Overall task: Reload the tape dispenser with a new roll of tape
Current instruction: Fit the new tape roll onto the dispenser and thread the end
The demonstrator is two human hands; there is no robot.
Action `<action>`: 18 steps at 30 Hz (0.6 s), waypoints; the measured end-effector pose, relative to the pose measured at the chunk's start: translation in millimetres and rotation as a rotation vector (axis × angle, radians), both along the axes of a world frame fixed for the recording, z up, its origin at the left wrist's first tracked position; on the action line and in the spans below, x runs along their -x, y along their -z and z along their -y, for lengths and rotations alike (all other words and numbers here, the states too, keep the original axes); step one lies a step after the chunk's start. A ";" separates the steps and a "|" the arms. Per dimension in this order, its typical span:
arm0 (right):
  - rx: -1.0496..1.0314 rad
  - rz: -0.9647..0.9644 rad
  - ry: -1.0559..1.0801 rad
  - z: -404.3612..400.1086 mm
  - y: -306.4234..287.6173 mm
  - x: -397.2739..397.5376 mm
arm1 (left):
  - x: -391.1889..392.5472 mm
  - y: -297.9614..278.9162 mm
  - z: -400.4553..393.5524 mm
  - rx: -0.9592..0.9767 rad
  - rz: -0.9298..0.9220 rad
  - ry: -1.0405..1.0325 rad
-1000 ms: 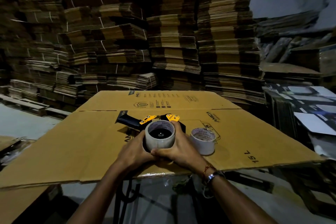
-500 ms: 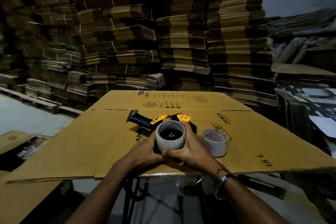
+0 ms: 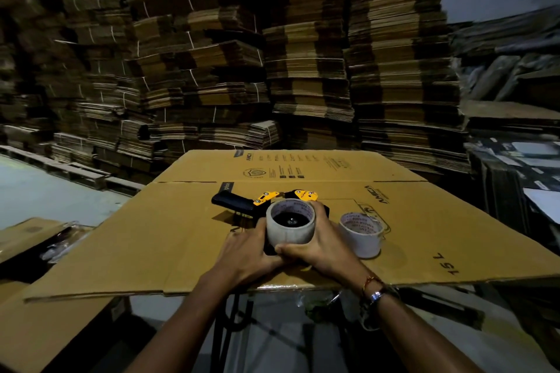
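Observation:
A thick roll of clear tape (image 3: 290, 230) sits on the hub of a black and yellow tape dispenser (image 3: 239, 205) that lies flat on a cardboard sheet (image 3: 169, 239). The dispenser's black handle points back left, and its yellow parts show just behind the roll. My left hand (image 3: 247, 251) presses against the roll's left side and the dispenser's base. My right hand (image 3: 321, 244) wraps the roll's right and near sides. A second, nearly empty tape core (image 3: 360, 235) stands on the cardboard just right of my right hand.
The flattened cardboard box rests on a dark metal stand (image 3: 227, 330), and its near edge overhangs. Tall stacks of flattened cartons (image 3: 303, 54) fill the background. More cardboard lies low at the left (image 3: 39, 333), with printed sheets at the right (image 3: 527, 166).
Both hands stay clasped on the roll on the dispenser. The view has shifted slightly, so the whole scene sits a little more to the right in the frame.

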State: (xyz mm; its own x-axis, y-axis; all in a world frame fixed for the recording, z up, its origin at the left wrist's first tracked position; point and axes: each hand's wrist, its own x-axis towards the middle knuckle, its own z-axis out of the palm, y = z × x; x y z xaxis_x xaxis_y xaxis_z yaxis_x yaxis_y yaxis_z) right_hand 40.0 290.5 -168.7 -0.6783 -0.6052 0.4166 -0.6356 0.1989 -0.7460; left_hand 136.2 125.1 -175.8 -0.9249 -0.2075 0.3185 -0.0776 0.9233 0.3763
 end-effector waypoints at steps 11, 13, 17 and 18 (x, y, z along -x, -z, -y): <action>-0.011 -0.052 -0.001 0.8 -1.1 -3.5 | -0.2 1.7 4.1 -0.054 0.035 0.016; -0.010 -0.045 -0.008 0.8 -1.0 -2.8 | -0.7 1.0 4.2 -0.051 0.041 0.017; -0.009 -0.042 -0.017 0.5 -1.6 -2.6 | -0.6 0.3 3.5 -0.033 0.034 0.009; -0.009 -0.042 -0.020 0.5 -1.7 -2.8 | -0.6 0.7 3.7 -0.035 0.030 0.010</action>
State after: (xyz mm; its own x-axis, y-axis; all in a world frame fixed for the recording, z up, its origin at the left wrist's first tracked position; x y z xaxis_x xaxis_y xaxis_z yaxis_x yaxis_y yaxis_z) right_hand 42.9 290.0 -167.0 -0.6485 -0.6220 0.4388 -0.6698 0.1925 -0.7171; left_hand 136.8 121.4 -176.5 -0.9360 -0.2093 0.2831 -0.0806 0.9101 0.4064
